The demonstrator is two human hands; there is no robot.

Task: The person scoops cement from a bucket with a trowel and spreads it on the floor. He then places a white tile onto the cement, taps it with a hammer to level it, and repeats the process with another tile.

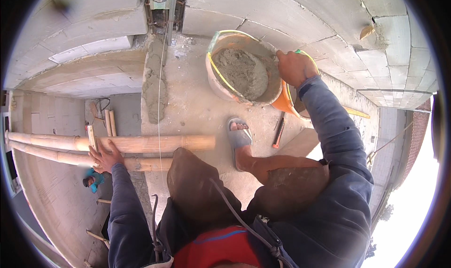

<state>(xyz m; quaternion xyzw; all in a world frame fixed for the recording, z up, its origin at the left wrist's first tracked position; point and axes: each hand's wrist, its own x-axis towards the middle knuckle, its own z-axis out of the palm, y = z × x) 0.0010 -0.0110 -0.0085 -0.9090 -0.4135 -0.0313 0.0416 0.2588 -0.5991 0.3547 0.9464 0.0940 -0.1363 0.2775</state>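
Observation:
My right hand (297, 68) is closed on the right-hand rim of a bucket of grey mortar (240, 73), which has a yellow handle and sits tilted on the ledge. Against that bucket, partly under my wrist, stands an orange bucket (283, 102). On the left, my left hand (107, 157) lies with its fingers apart across two bamboo poles (155, 143). Beside its fingers a short piece of wood (91, 137) sticks up.
A hammer-like tool with an orange-and-black handle (279, 131) lies near my sandalled foot (240, 135). A taut string (160, 80) runs by a mortar strip (152, 87). Block walls (291, 16) rise ahead. Down left, beyond the ledge, is a person in turquoise (95, 178).

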